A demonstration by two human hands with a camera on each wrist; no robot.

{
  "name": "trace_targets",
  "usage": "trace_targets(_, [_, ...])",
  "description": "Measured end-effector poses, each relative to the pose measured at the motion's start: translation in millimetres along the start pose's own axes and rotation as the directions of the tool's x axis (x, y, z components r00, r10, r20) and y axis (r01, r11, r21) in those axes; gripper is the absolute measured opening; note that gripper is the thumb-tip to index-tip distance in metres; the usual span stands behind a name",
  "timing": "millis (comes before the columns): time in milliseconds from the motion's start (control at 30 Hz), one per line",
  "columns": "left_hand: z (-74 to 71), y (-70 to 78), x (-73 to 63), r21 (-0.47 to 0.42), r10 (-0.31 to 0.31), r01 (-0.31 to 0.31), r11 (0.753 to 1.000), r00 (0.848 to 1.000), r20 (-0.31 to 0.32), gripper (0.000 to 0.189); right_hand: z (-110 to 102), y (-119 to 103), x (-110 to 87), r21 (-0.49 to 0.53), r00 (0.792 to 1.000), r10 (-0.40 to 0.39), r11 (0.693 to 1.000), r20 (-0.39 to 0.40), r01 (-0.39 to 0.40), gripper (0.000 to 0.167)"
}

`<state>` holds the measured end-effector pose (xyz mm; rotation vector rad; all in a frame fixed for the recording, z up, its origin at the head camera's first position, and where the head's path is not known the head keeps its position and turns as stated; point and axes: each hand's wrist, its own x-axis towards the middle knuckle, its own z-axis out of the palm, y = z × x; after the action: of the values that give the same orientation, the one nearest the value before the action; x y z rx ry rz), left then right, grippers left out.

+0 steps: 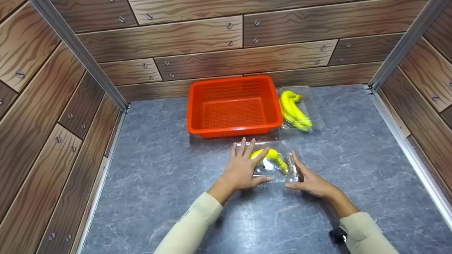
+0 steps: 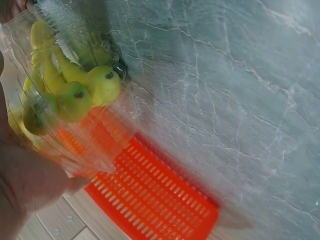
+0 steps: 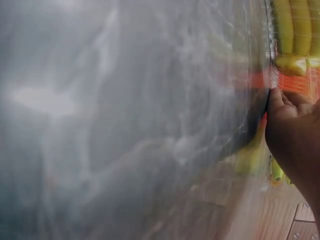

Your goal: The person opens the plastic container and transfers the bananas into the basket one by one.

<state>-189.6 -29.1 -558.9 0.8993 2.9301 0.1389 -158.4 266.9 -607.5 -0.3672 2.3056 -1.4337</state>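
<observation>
A clear plastic box [image 1: 259, 173] holding yellow bananas [image 1: 271, 154] lies in front of me, just short of an orange basket [image 1: 231, 132]. My left hand [image 1: 242, 171] spreads straight fingers over the left part of the lid, its thumb along the near edge. At the box's right end my right hand [image 1: 314, 181] stands with fingers and thumb apart, touching the side. Through the plastic, the left wrist view shows greenish banana tips [image 2: 75, 101] beside the left thumb [image 2: 45, 180]. The right fingertips [image 3: 275, 97] meet the box's edge in the right wrist view.
A second clear box [image 1: 316, 109] with bananas [image 1: 295, 110] sits against the basket's right side. Wood-patterned walls [image 1: 197, 42] enclose the grey marbled table [image 1: 155, 162] at the back and both sides. Metal rails [image 1: 413, 151] run along the table's edges.
</observation>
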Motion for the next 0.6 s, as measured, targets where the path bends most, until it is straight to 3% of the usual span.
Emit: trace_targets(600, [-1.7, 0.2, -1.4, -0.02, 0.004, -0.004, 1.0, 1.0, 0.005, 0.097, 3.0, -1.1, 1.1, 0.041, 1.0, 0.018, 0.999, -0.017, -0.017, 0.124])
